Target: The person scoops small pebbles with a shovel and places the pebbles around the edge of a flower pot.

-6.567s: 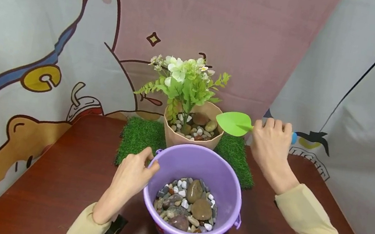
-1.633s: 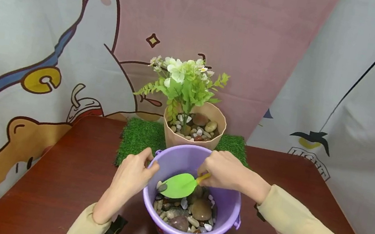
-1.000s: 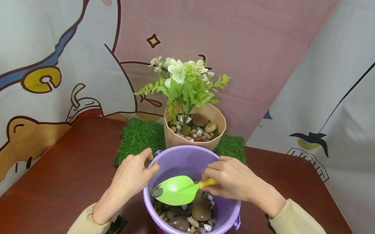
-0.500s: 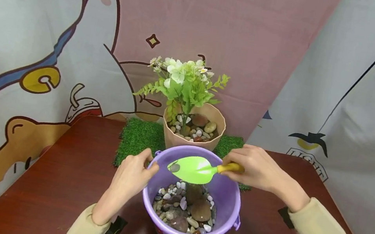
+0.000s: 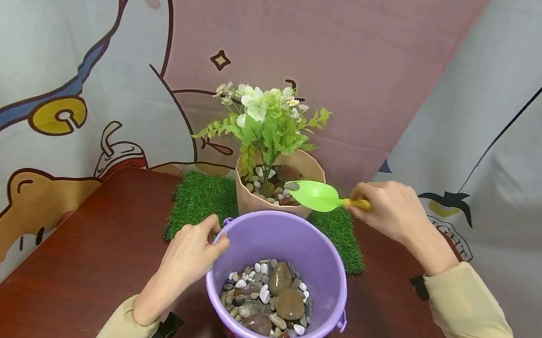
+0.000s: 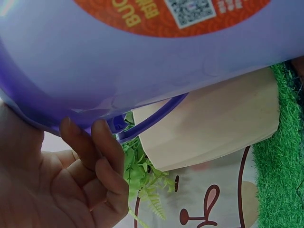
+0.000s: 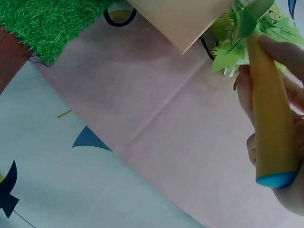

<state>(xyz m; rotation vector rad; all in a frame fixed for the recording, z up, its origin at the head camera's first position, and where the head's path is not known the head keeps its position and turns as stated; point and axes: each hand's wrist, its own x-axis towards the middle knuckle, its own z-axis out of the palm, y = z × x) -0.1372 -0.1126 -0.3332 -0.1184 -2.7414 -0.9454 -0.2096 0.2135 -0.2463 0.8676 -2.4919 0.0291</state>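
My right hand [image 5: 394, 211] grips a green toy trowel by its yellow handle [image 7: 273, 114], which ends in blue. The blade [image 5: 318, 197] is level over the right side of a peach flowerpot [image 5: 271, 209], a grey pebble [image 5: 293, 185] lying at its tip. Inside the pot are stones and a plant [image 5: 272, 123] with white flowers. My left hand [image 5: 193, 250] pinches the left rim of a purple bucket [image 5: 282, 239], near its handle joint; curled fingers [image 6: 107, 142] show at the rim in the left wrist view. Wet pebbles and larger stones [image 5: 290, 304] cover the bucket's bottom.
The flowerpot stands behind the bucket on a square of artificial grass [image 5: 202, 200]. Both are on a dark red-brown table [image 5: 83, 264]. A printed cartoon cloth [image 5: 357, 60] hangs close behind the table and along its sides.
The trowel dipped into the bucket, came up with a grey pebble, and has moved up and away over the pot's right side. The left hand has stayed on the rim.
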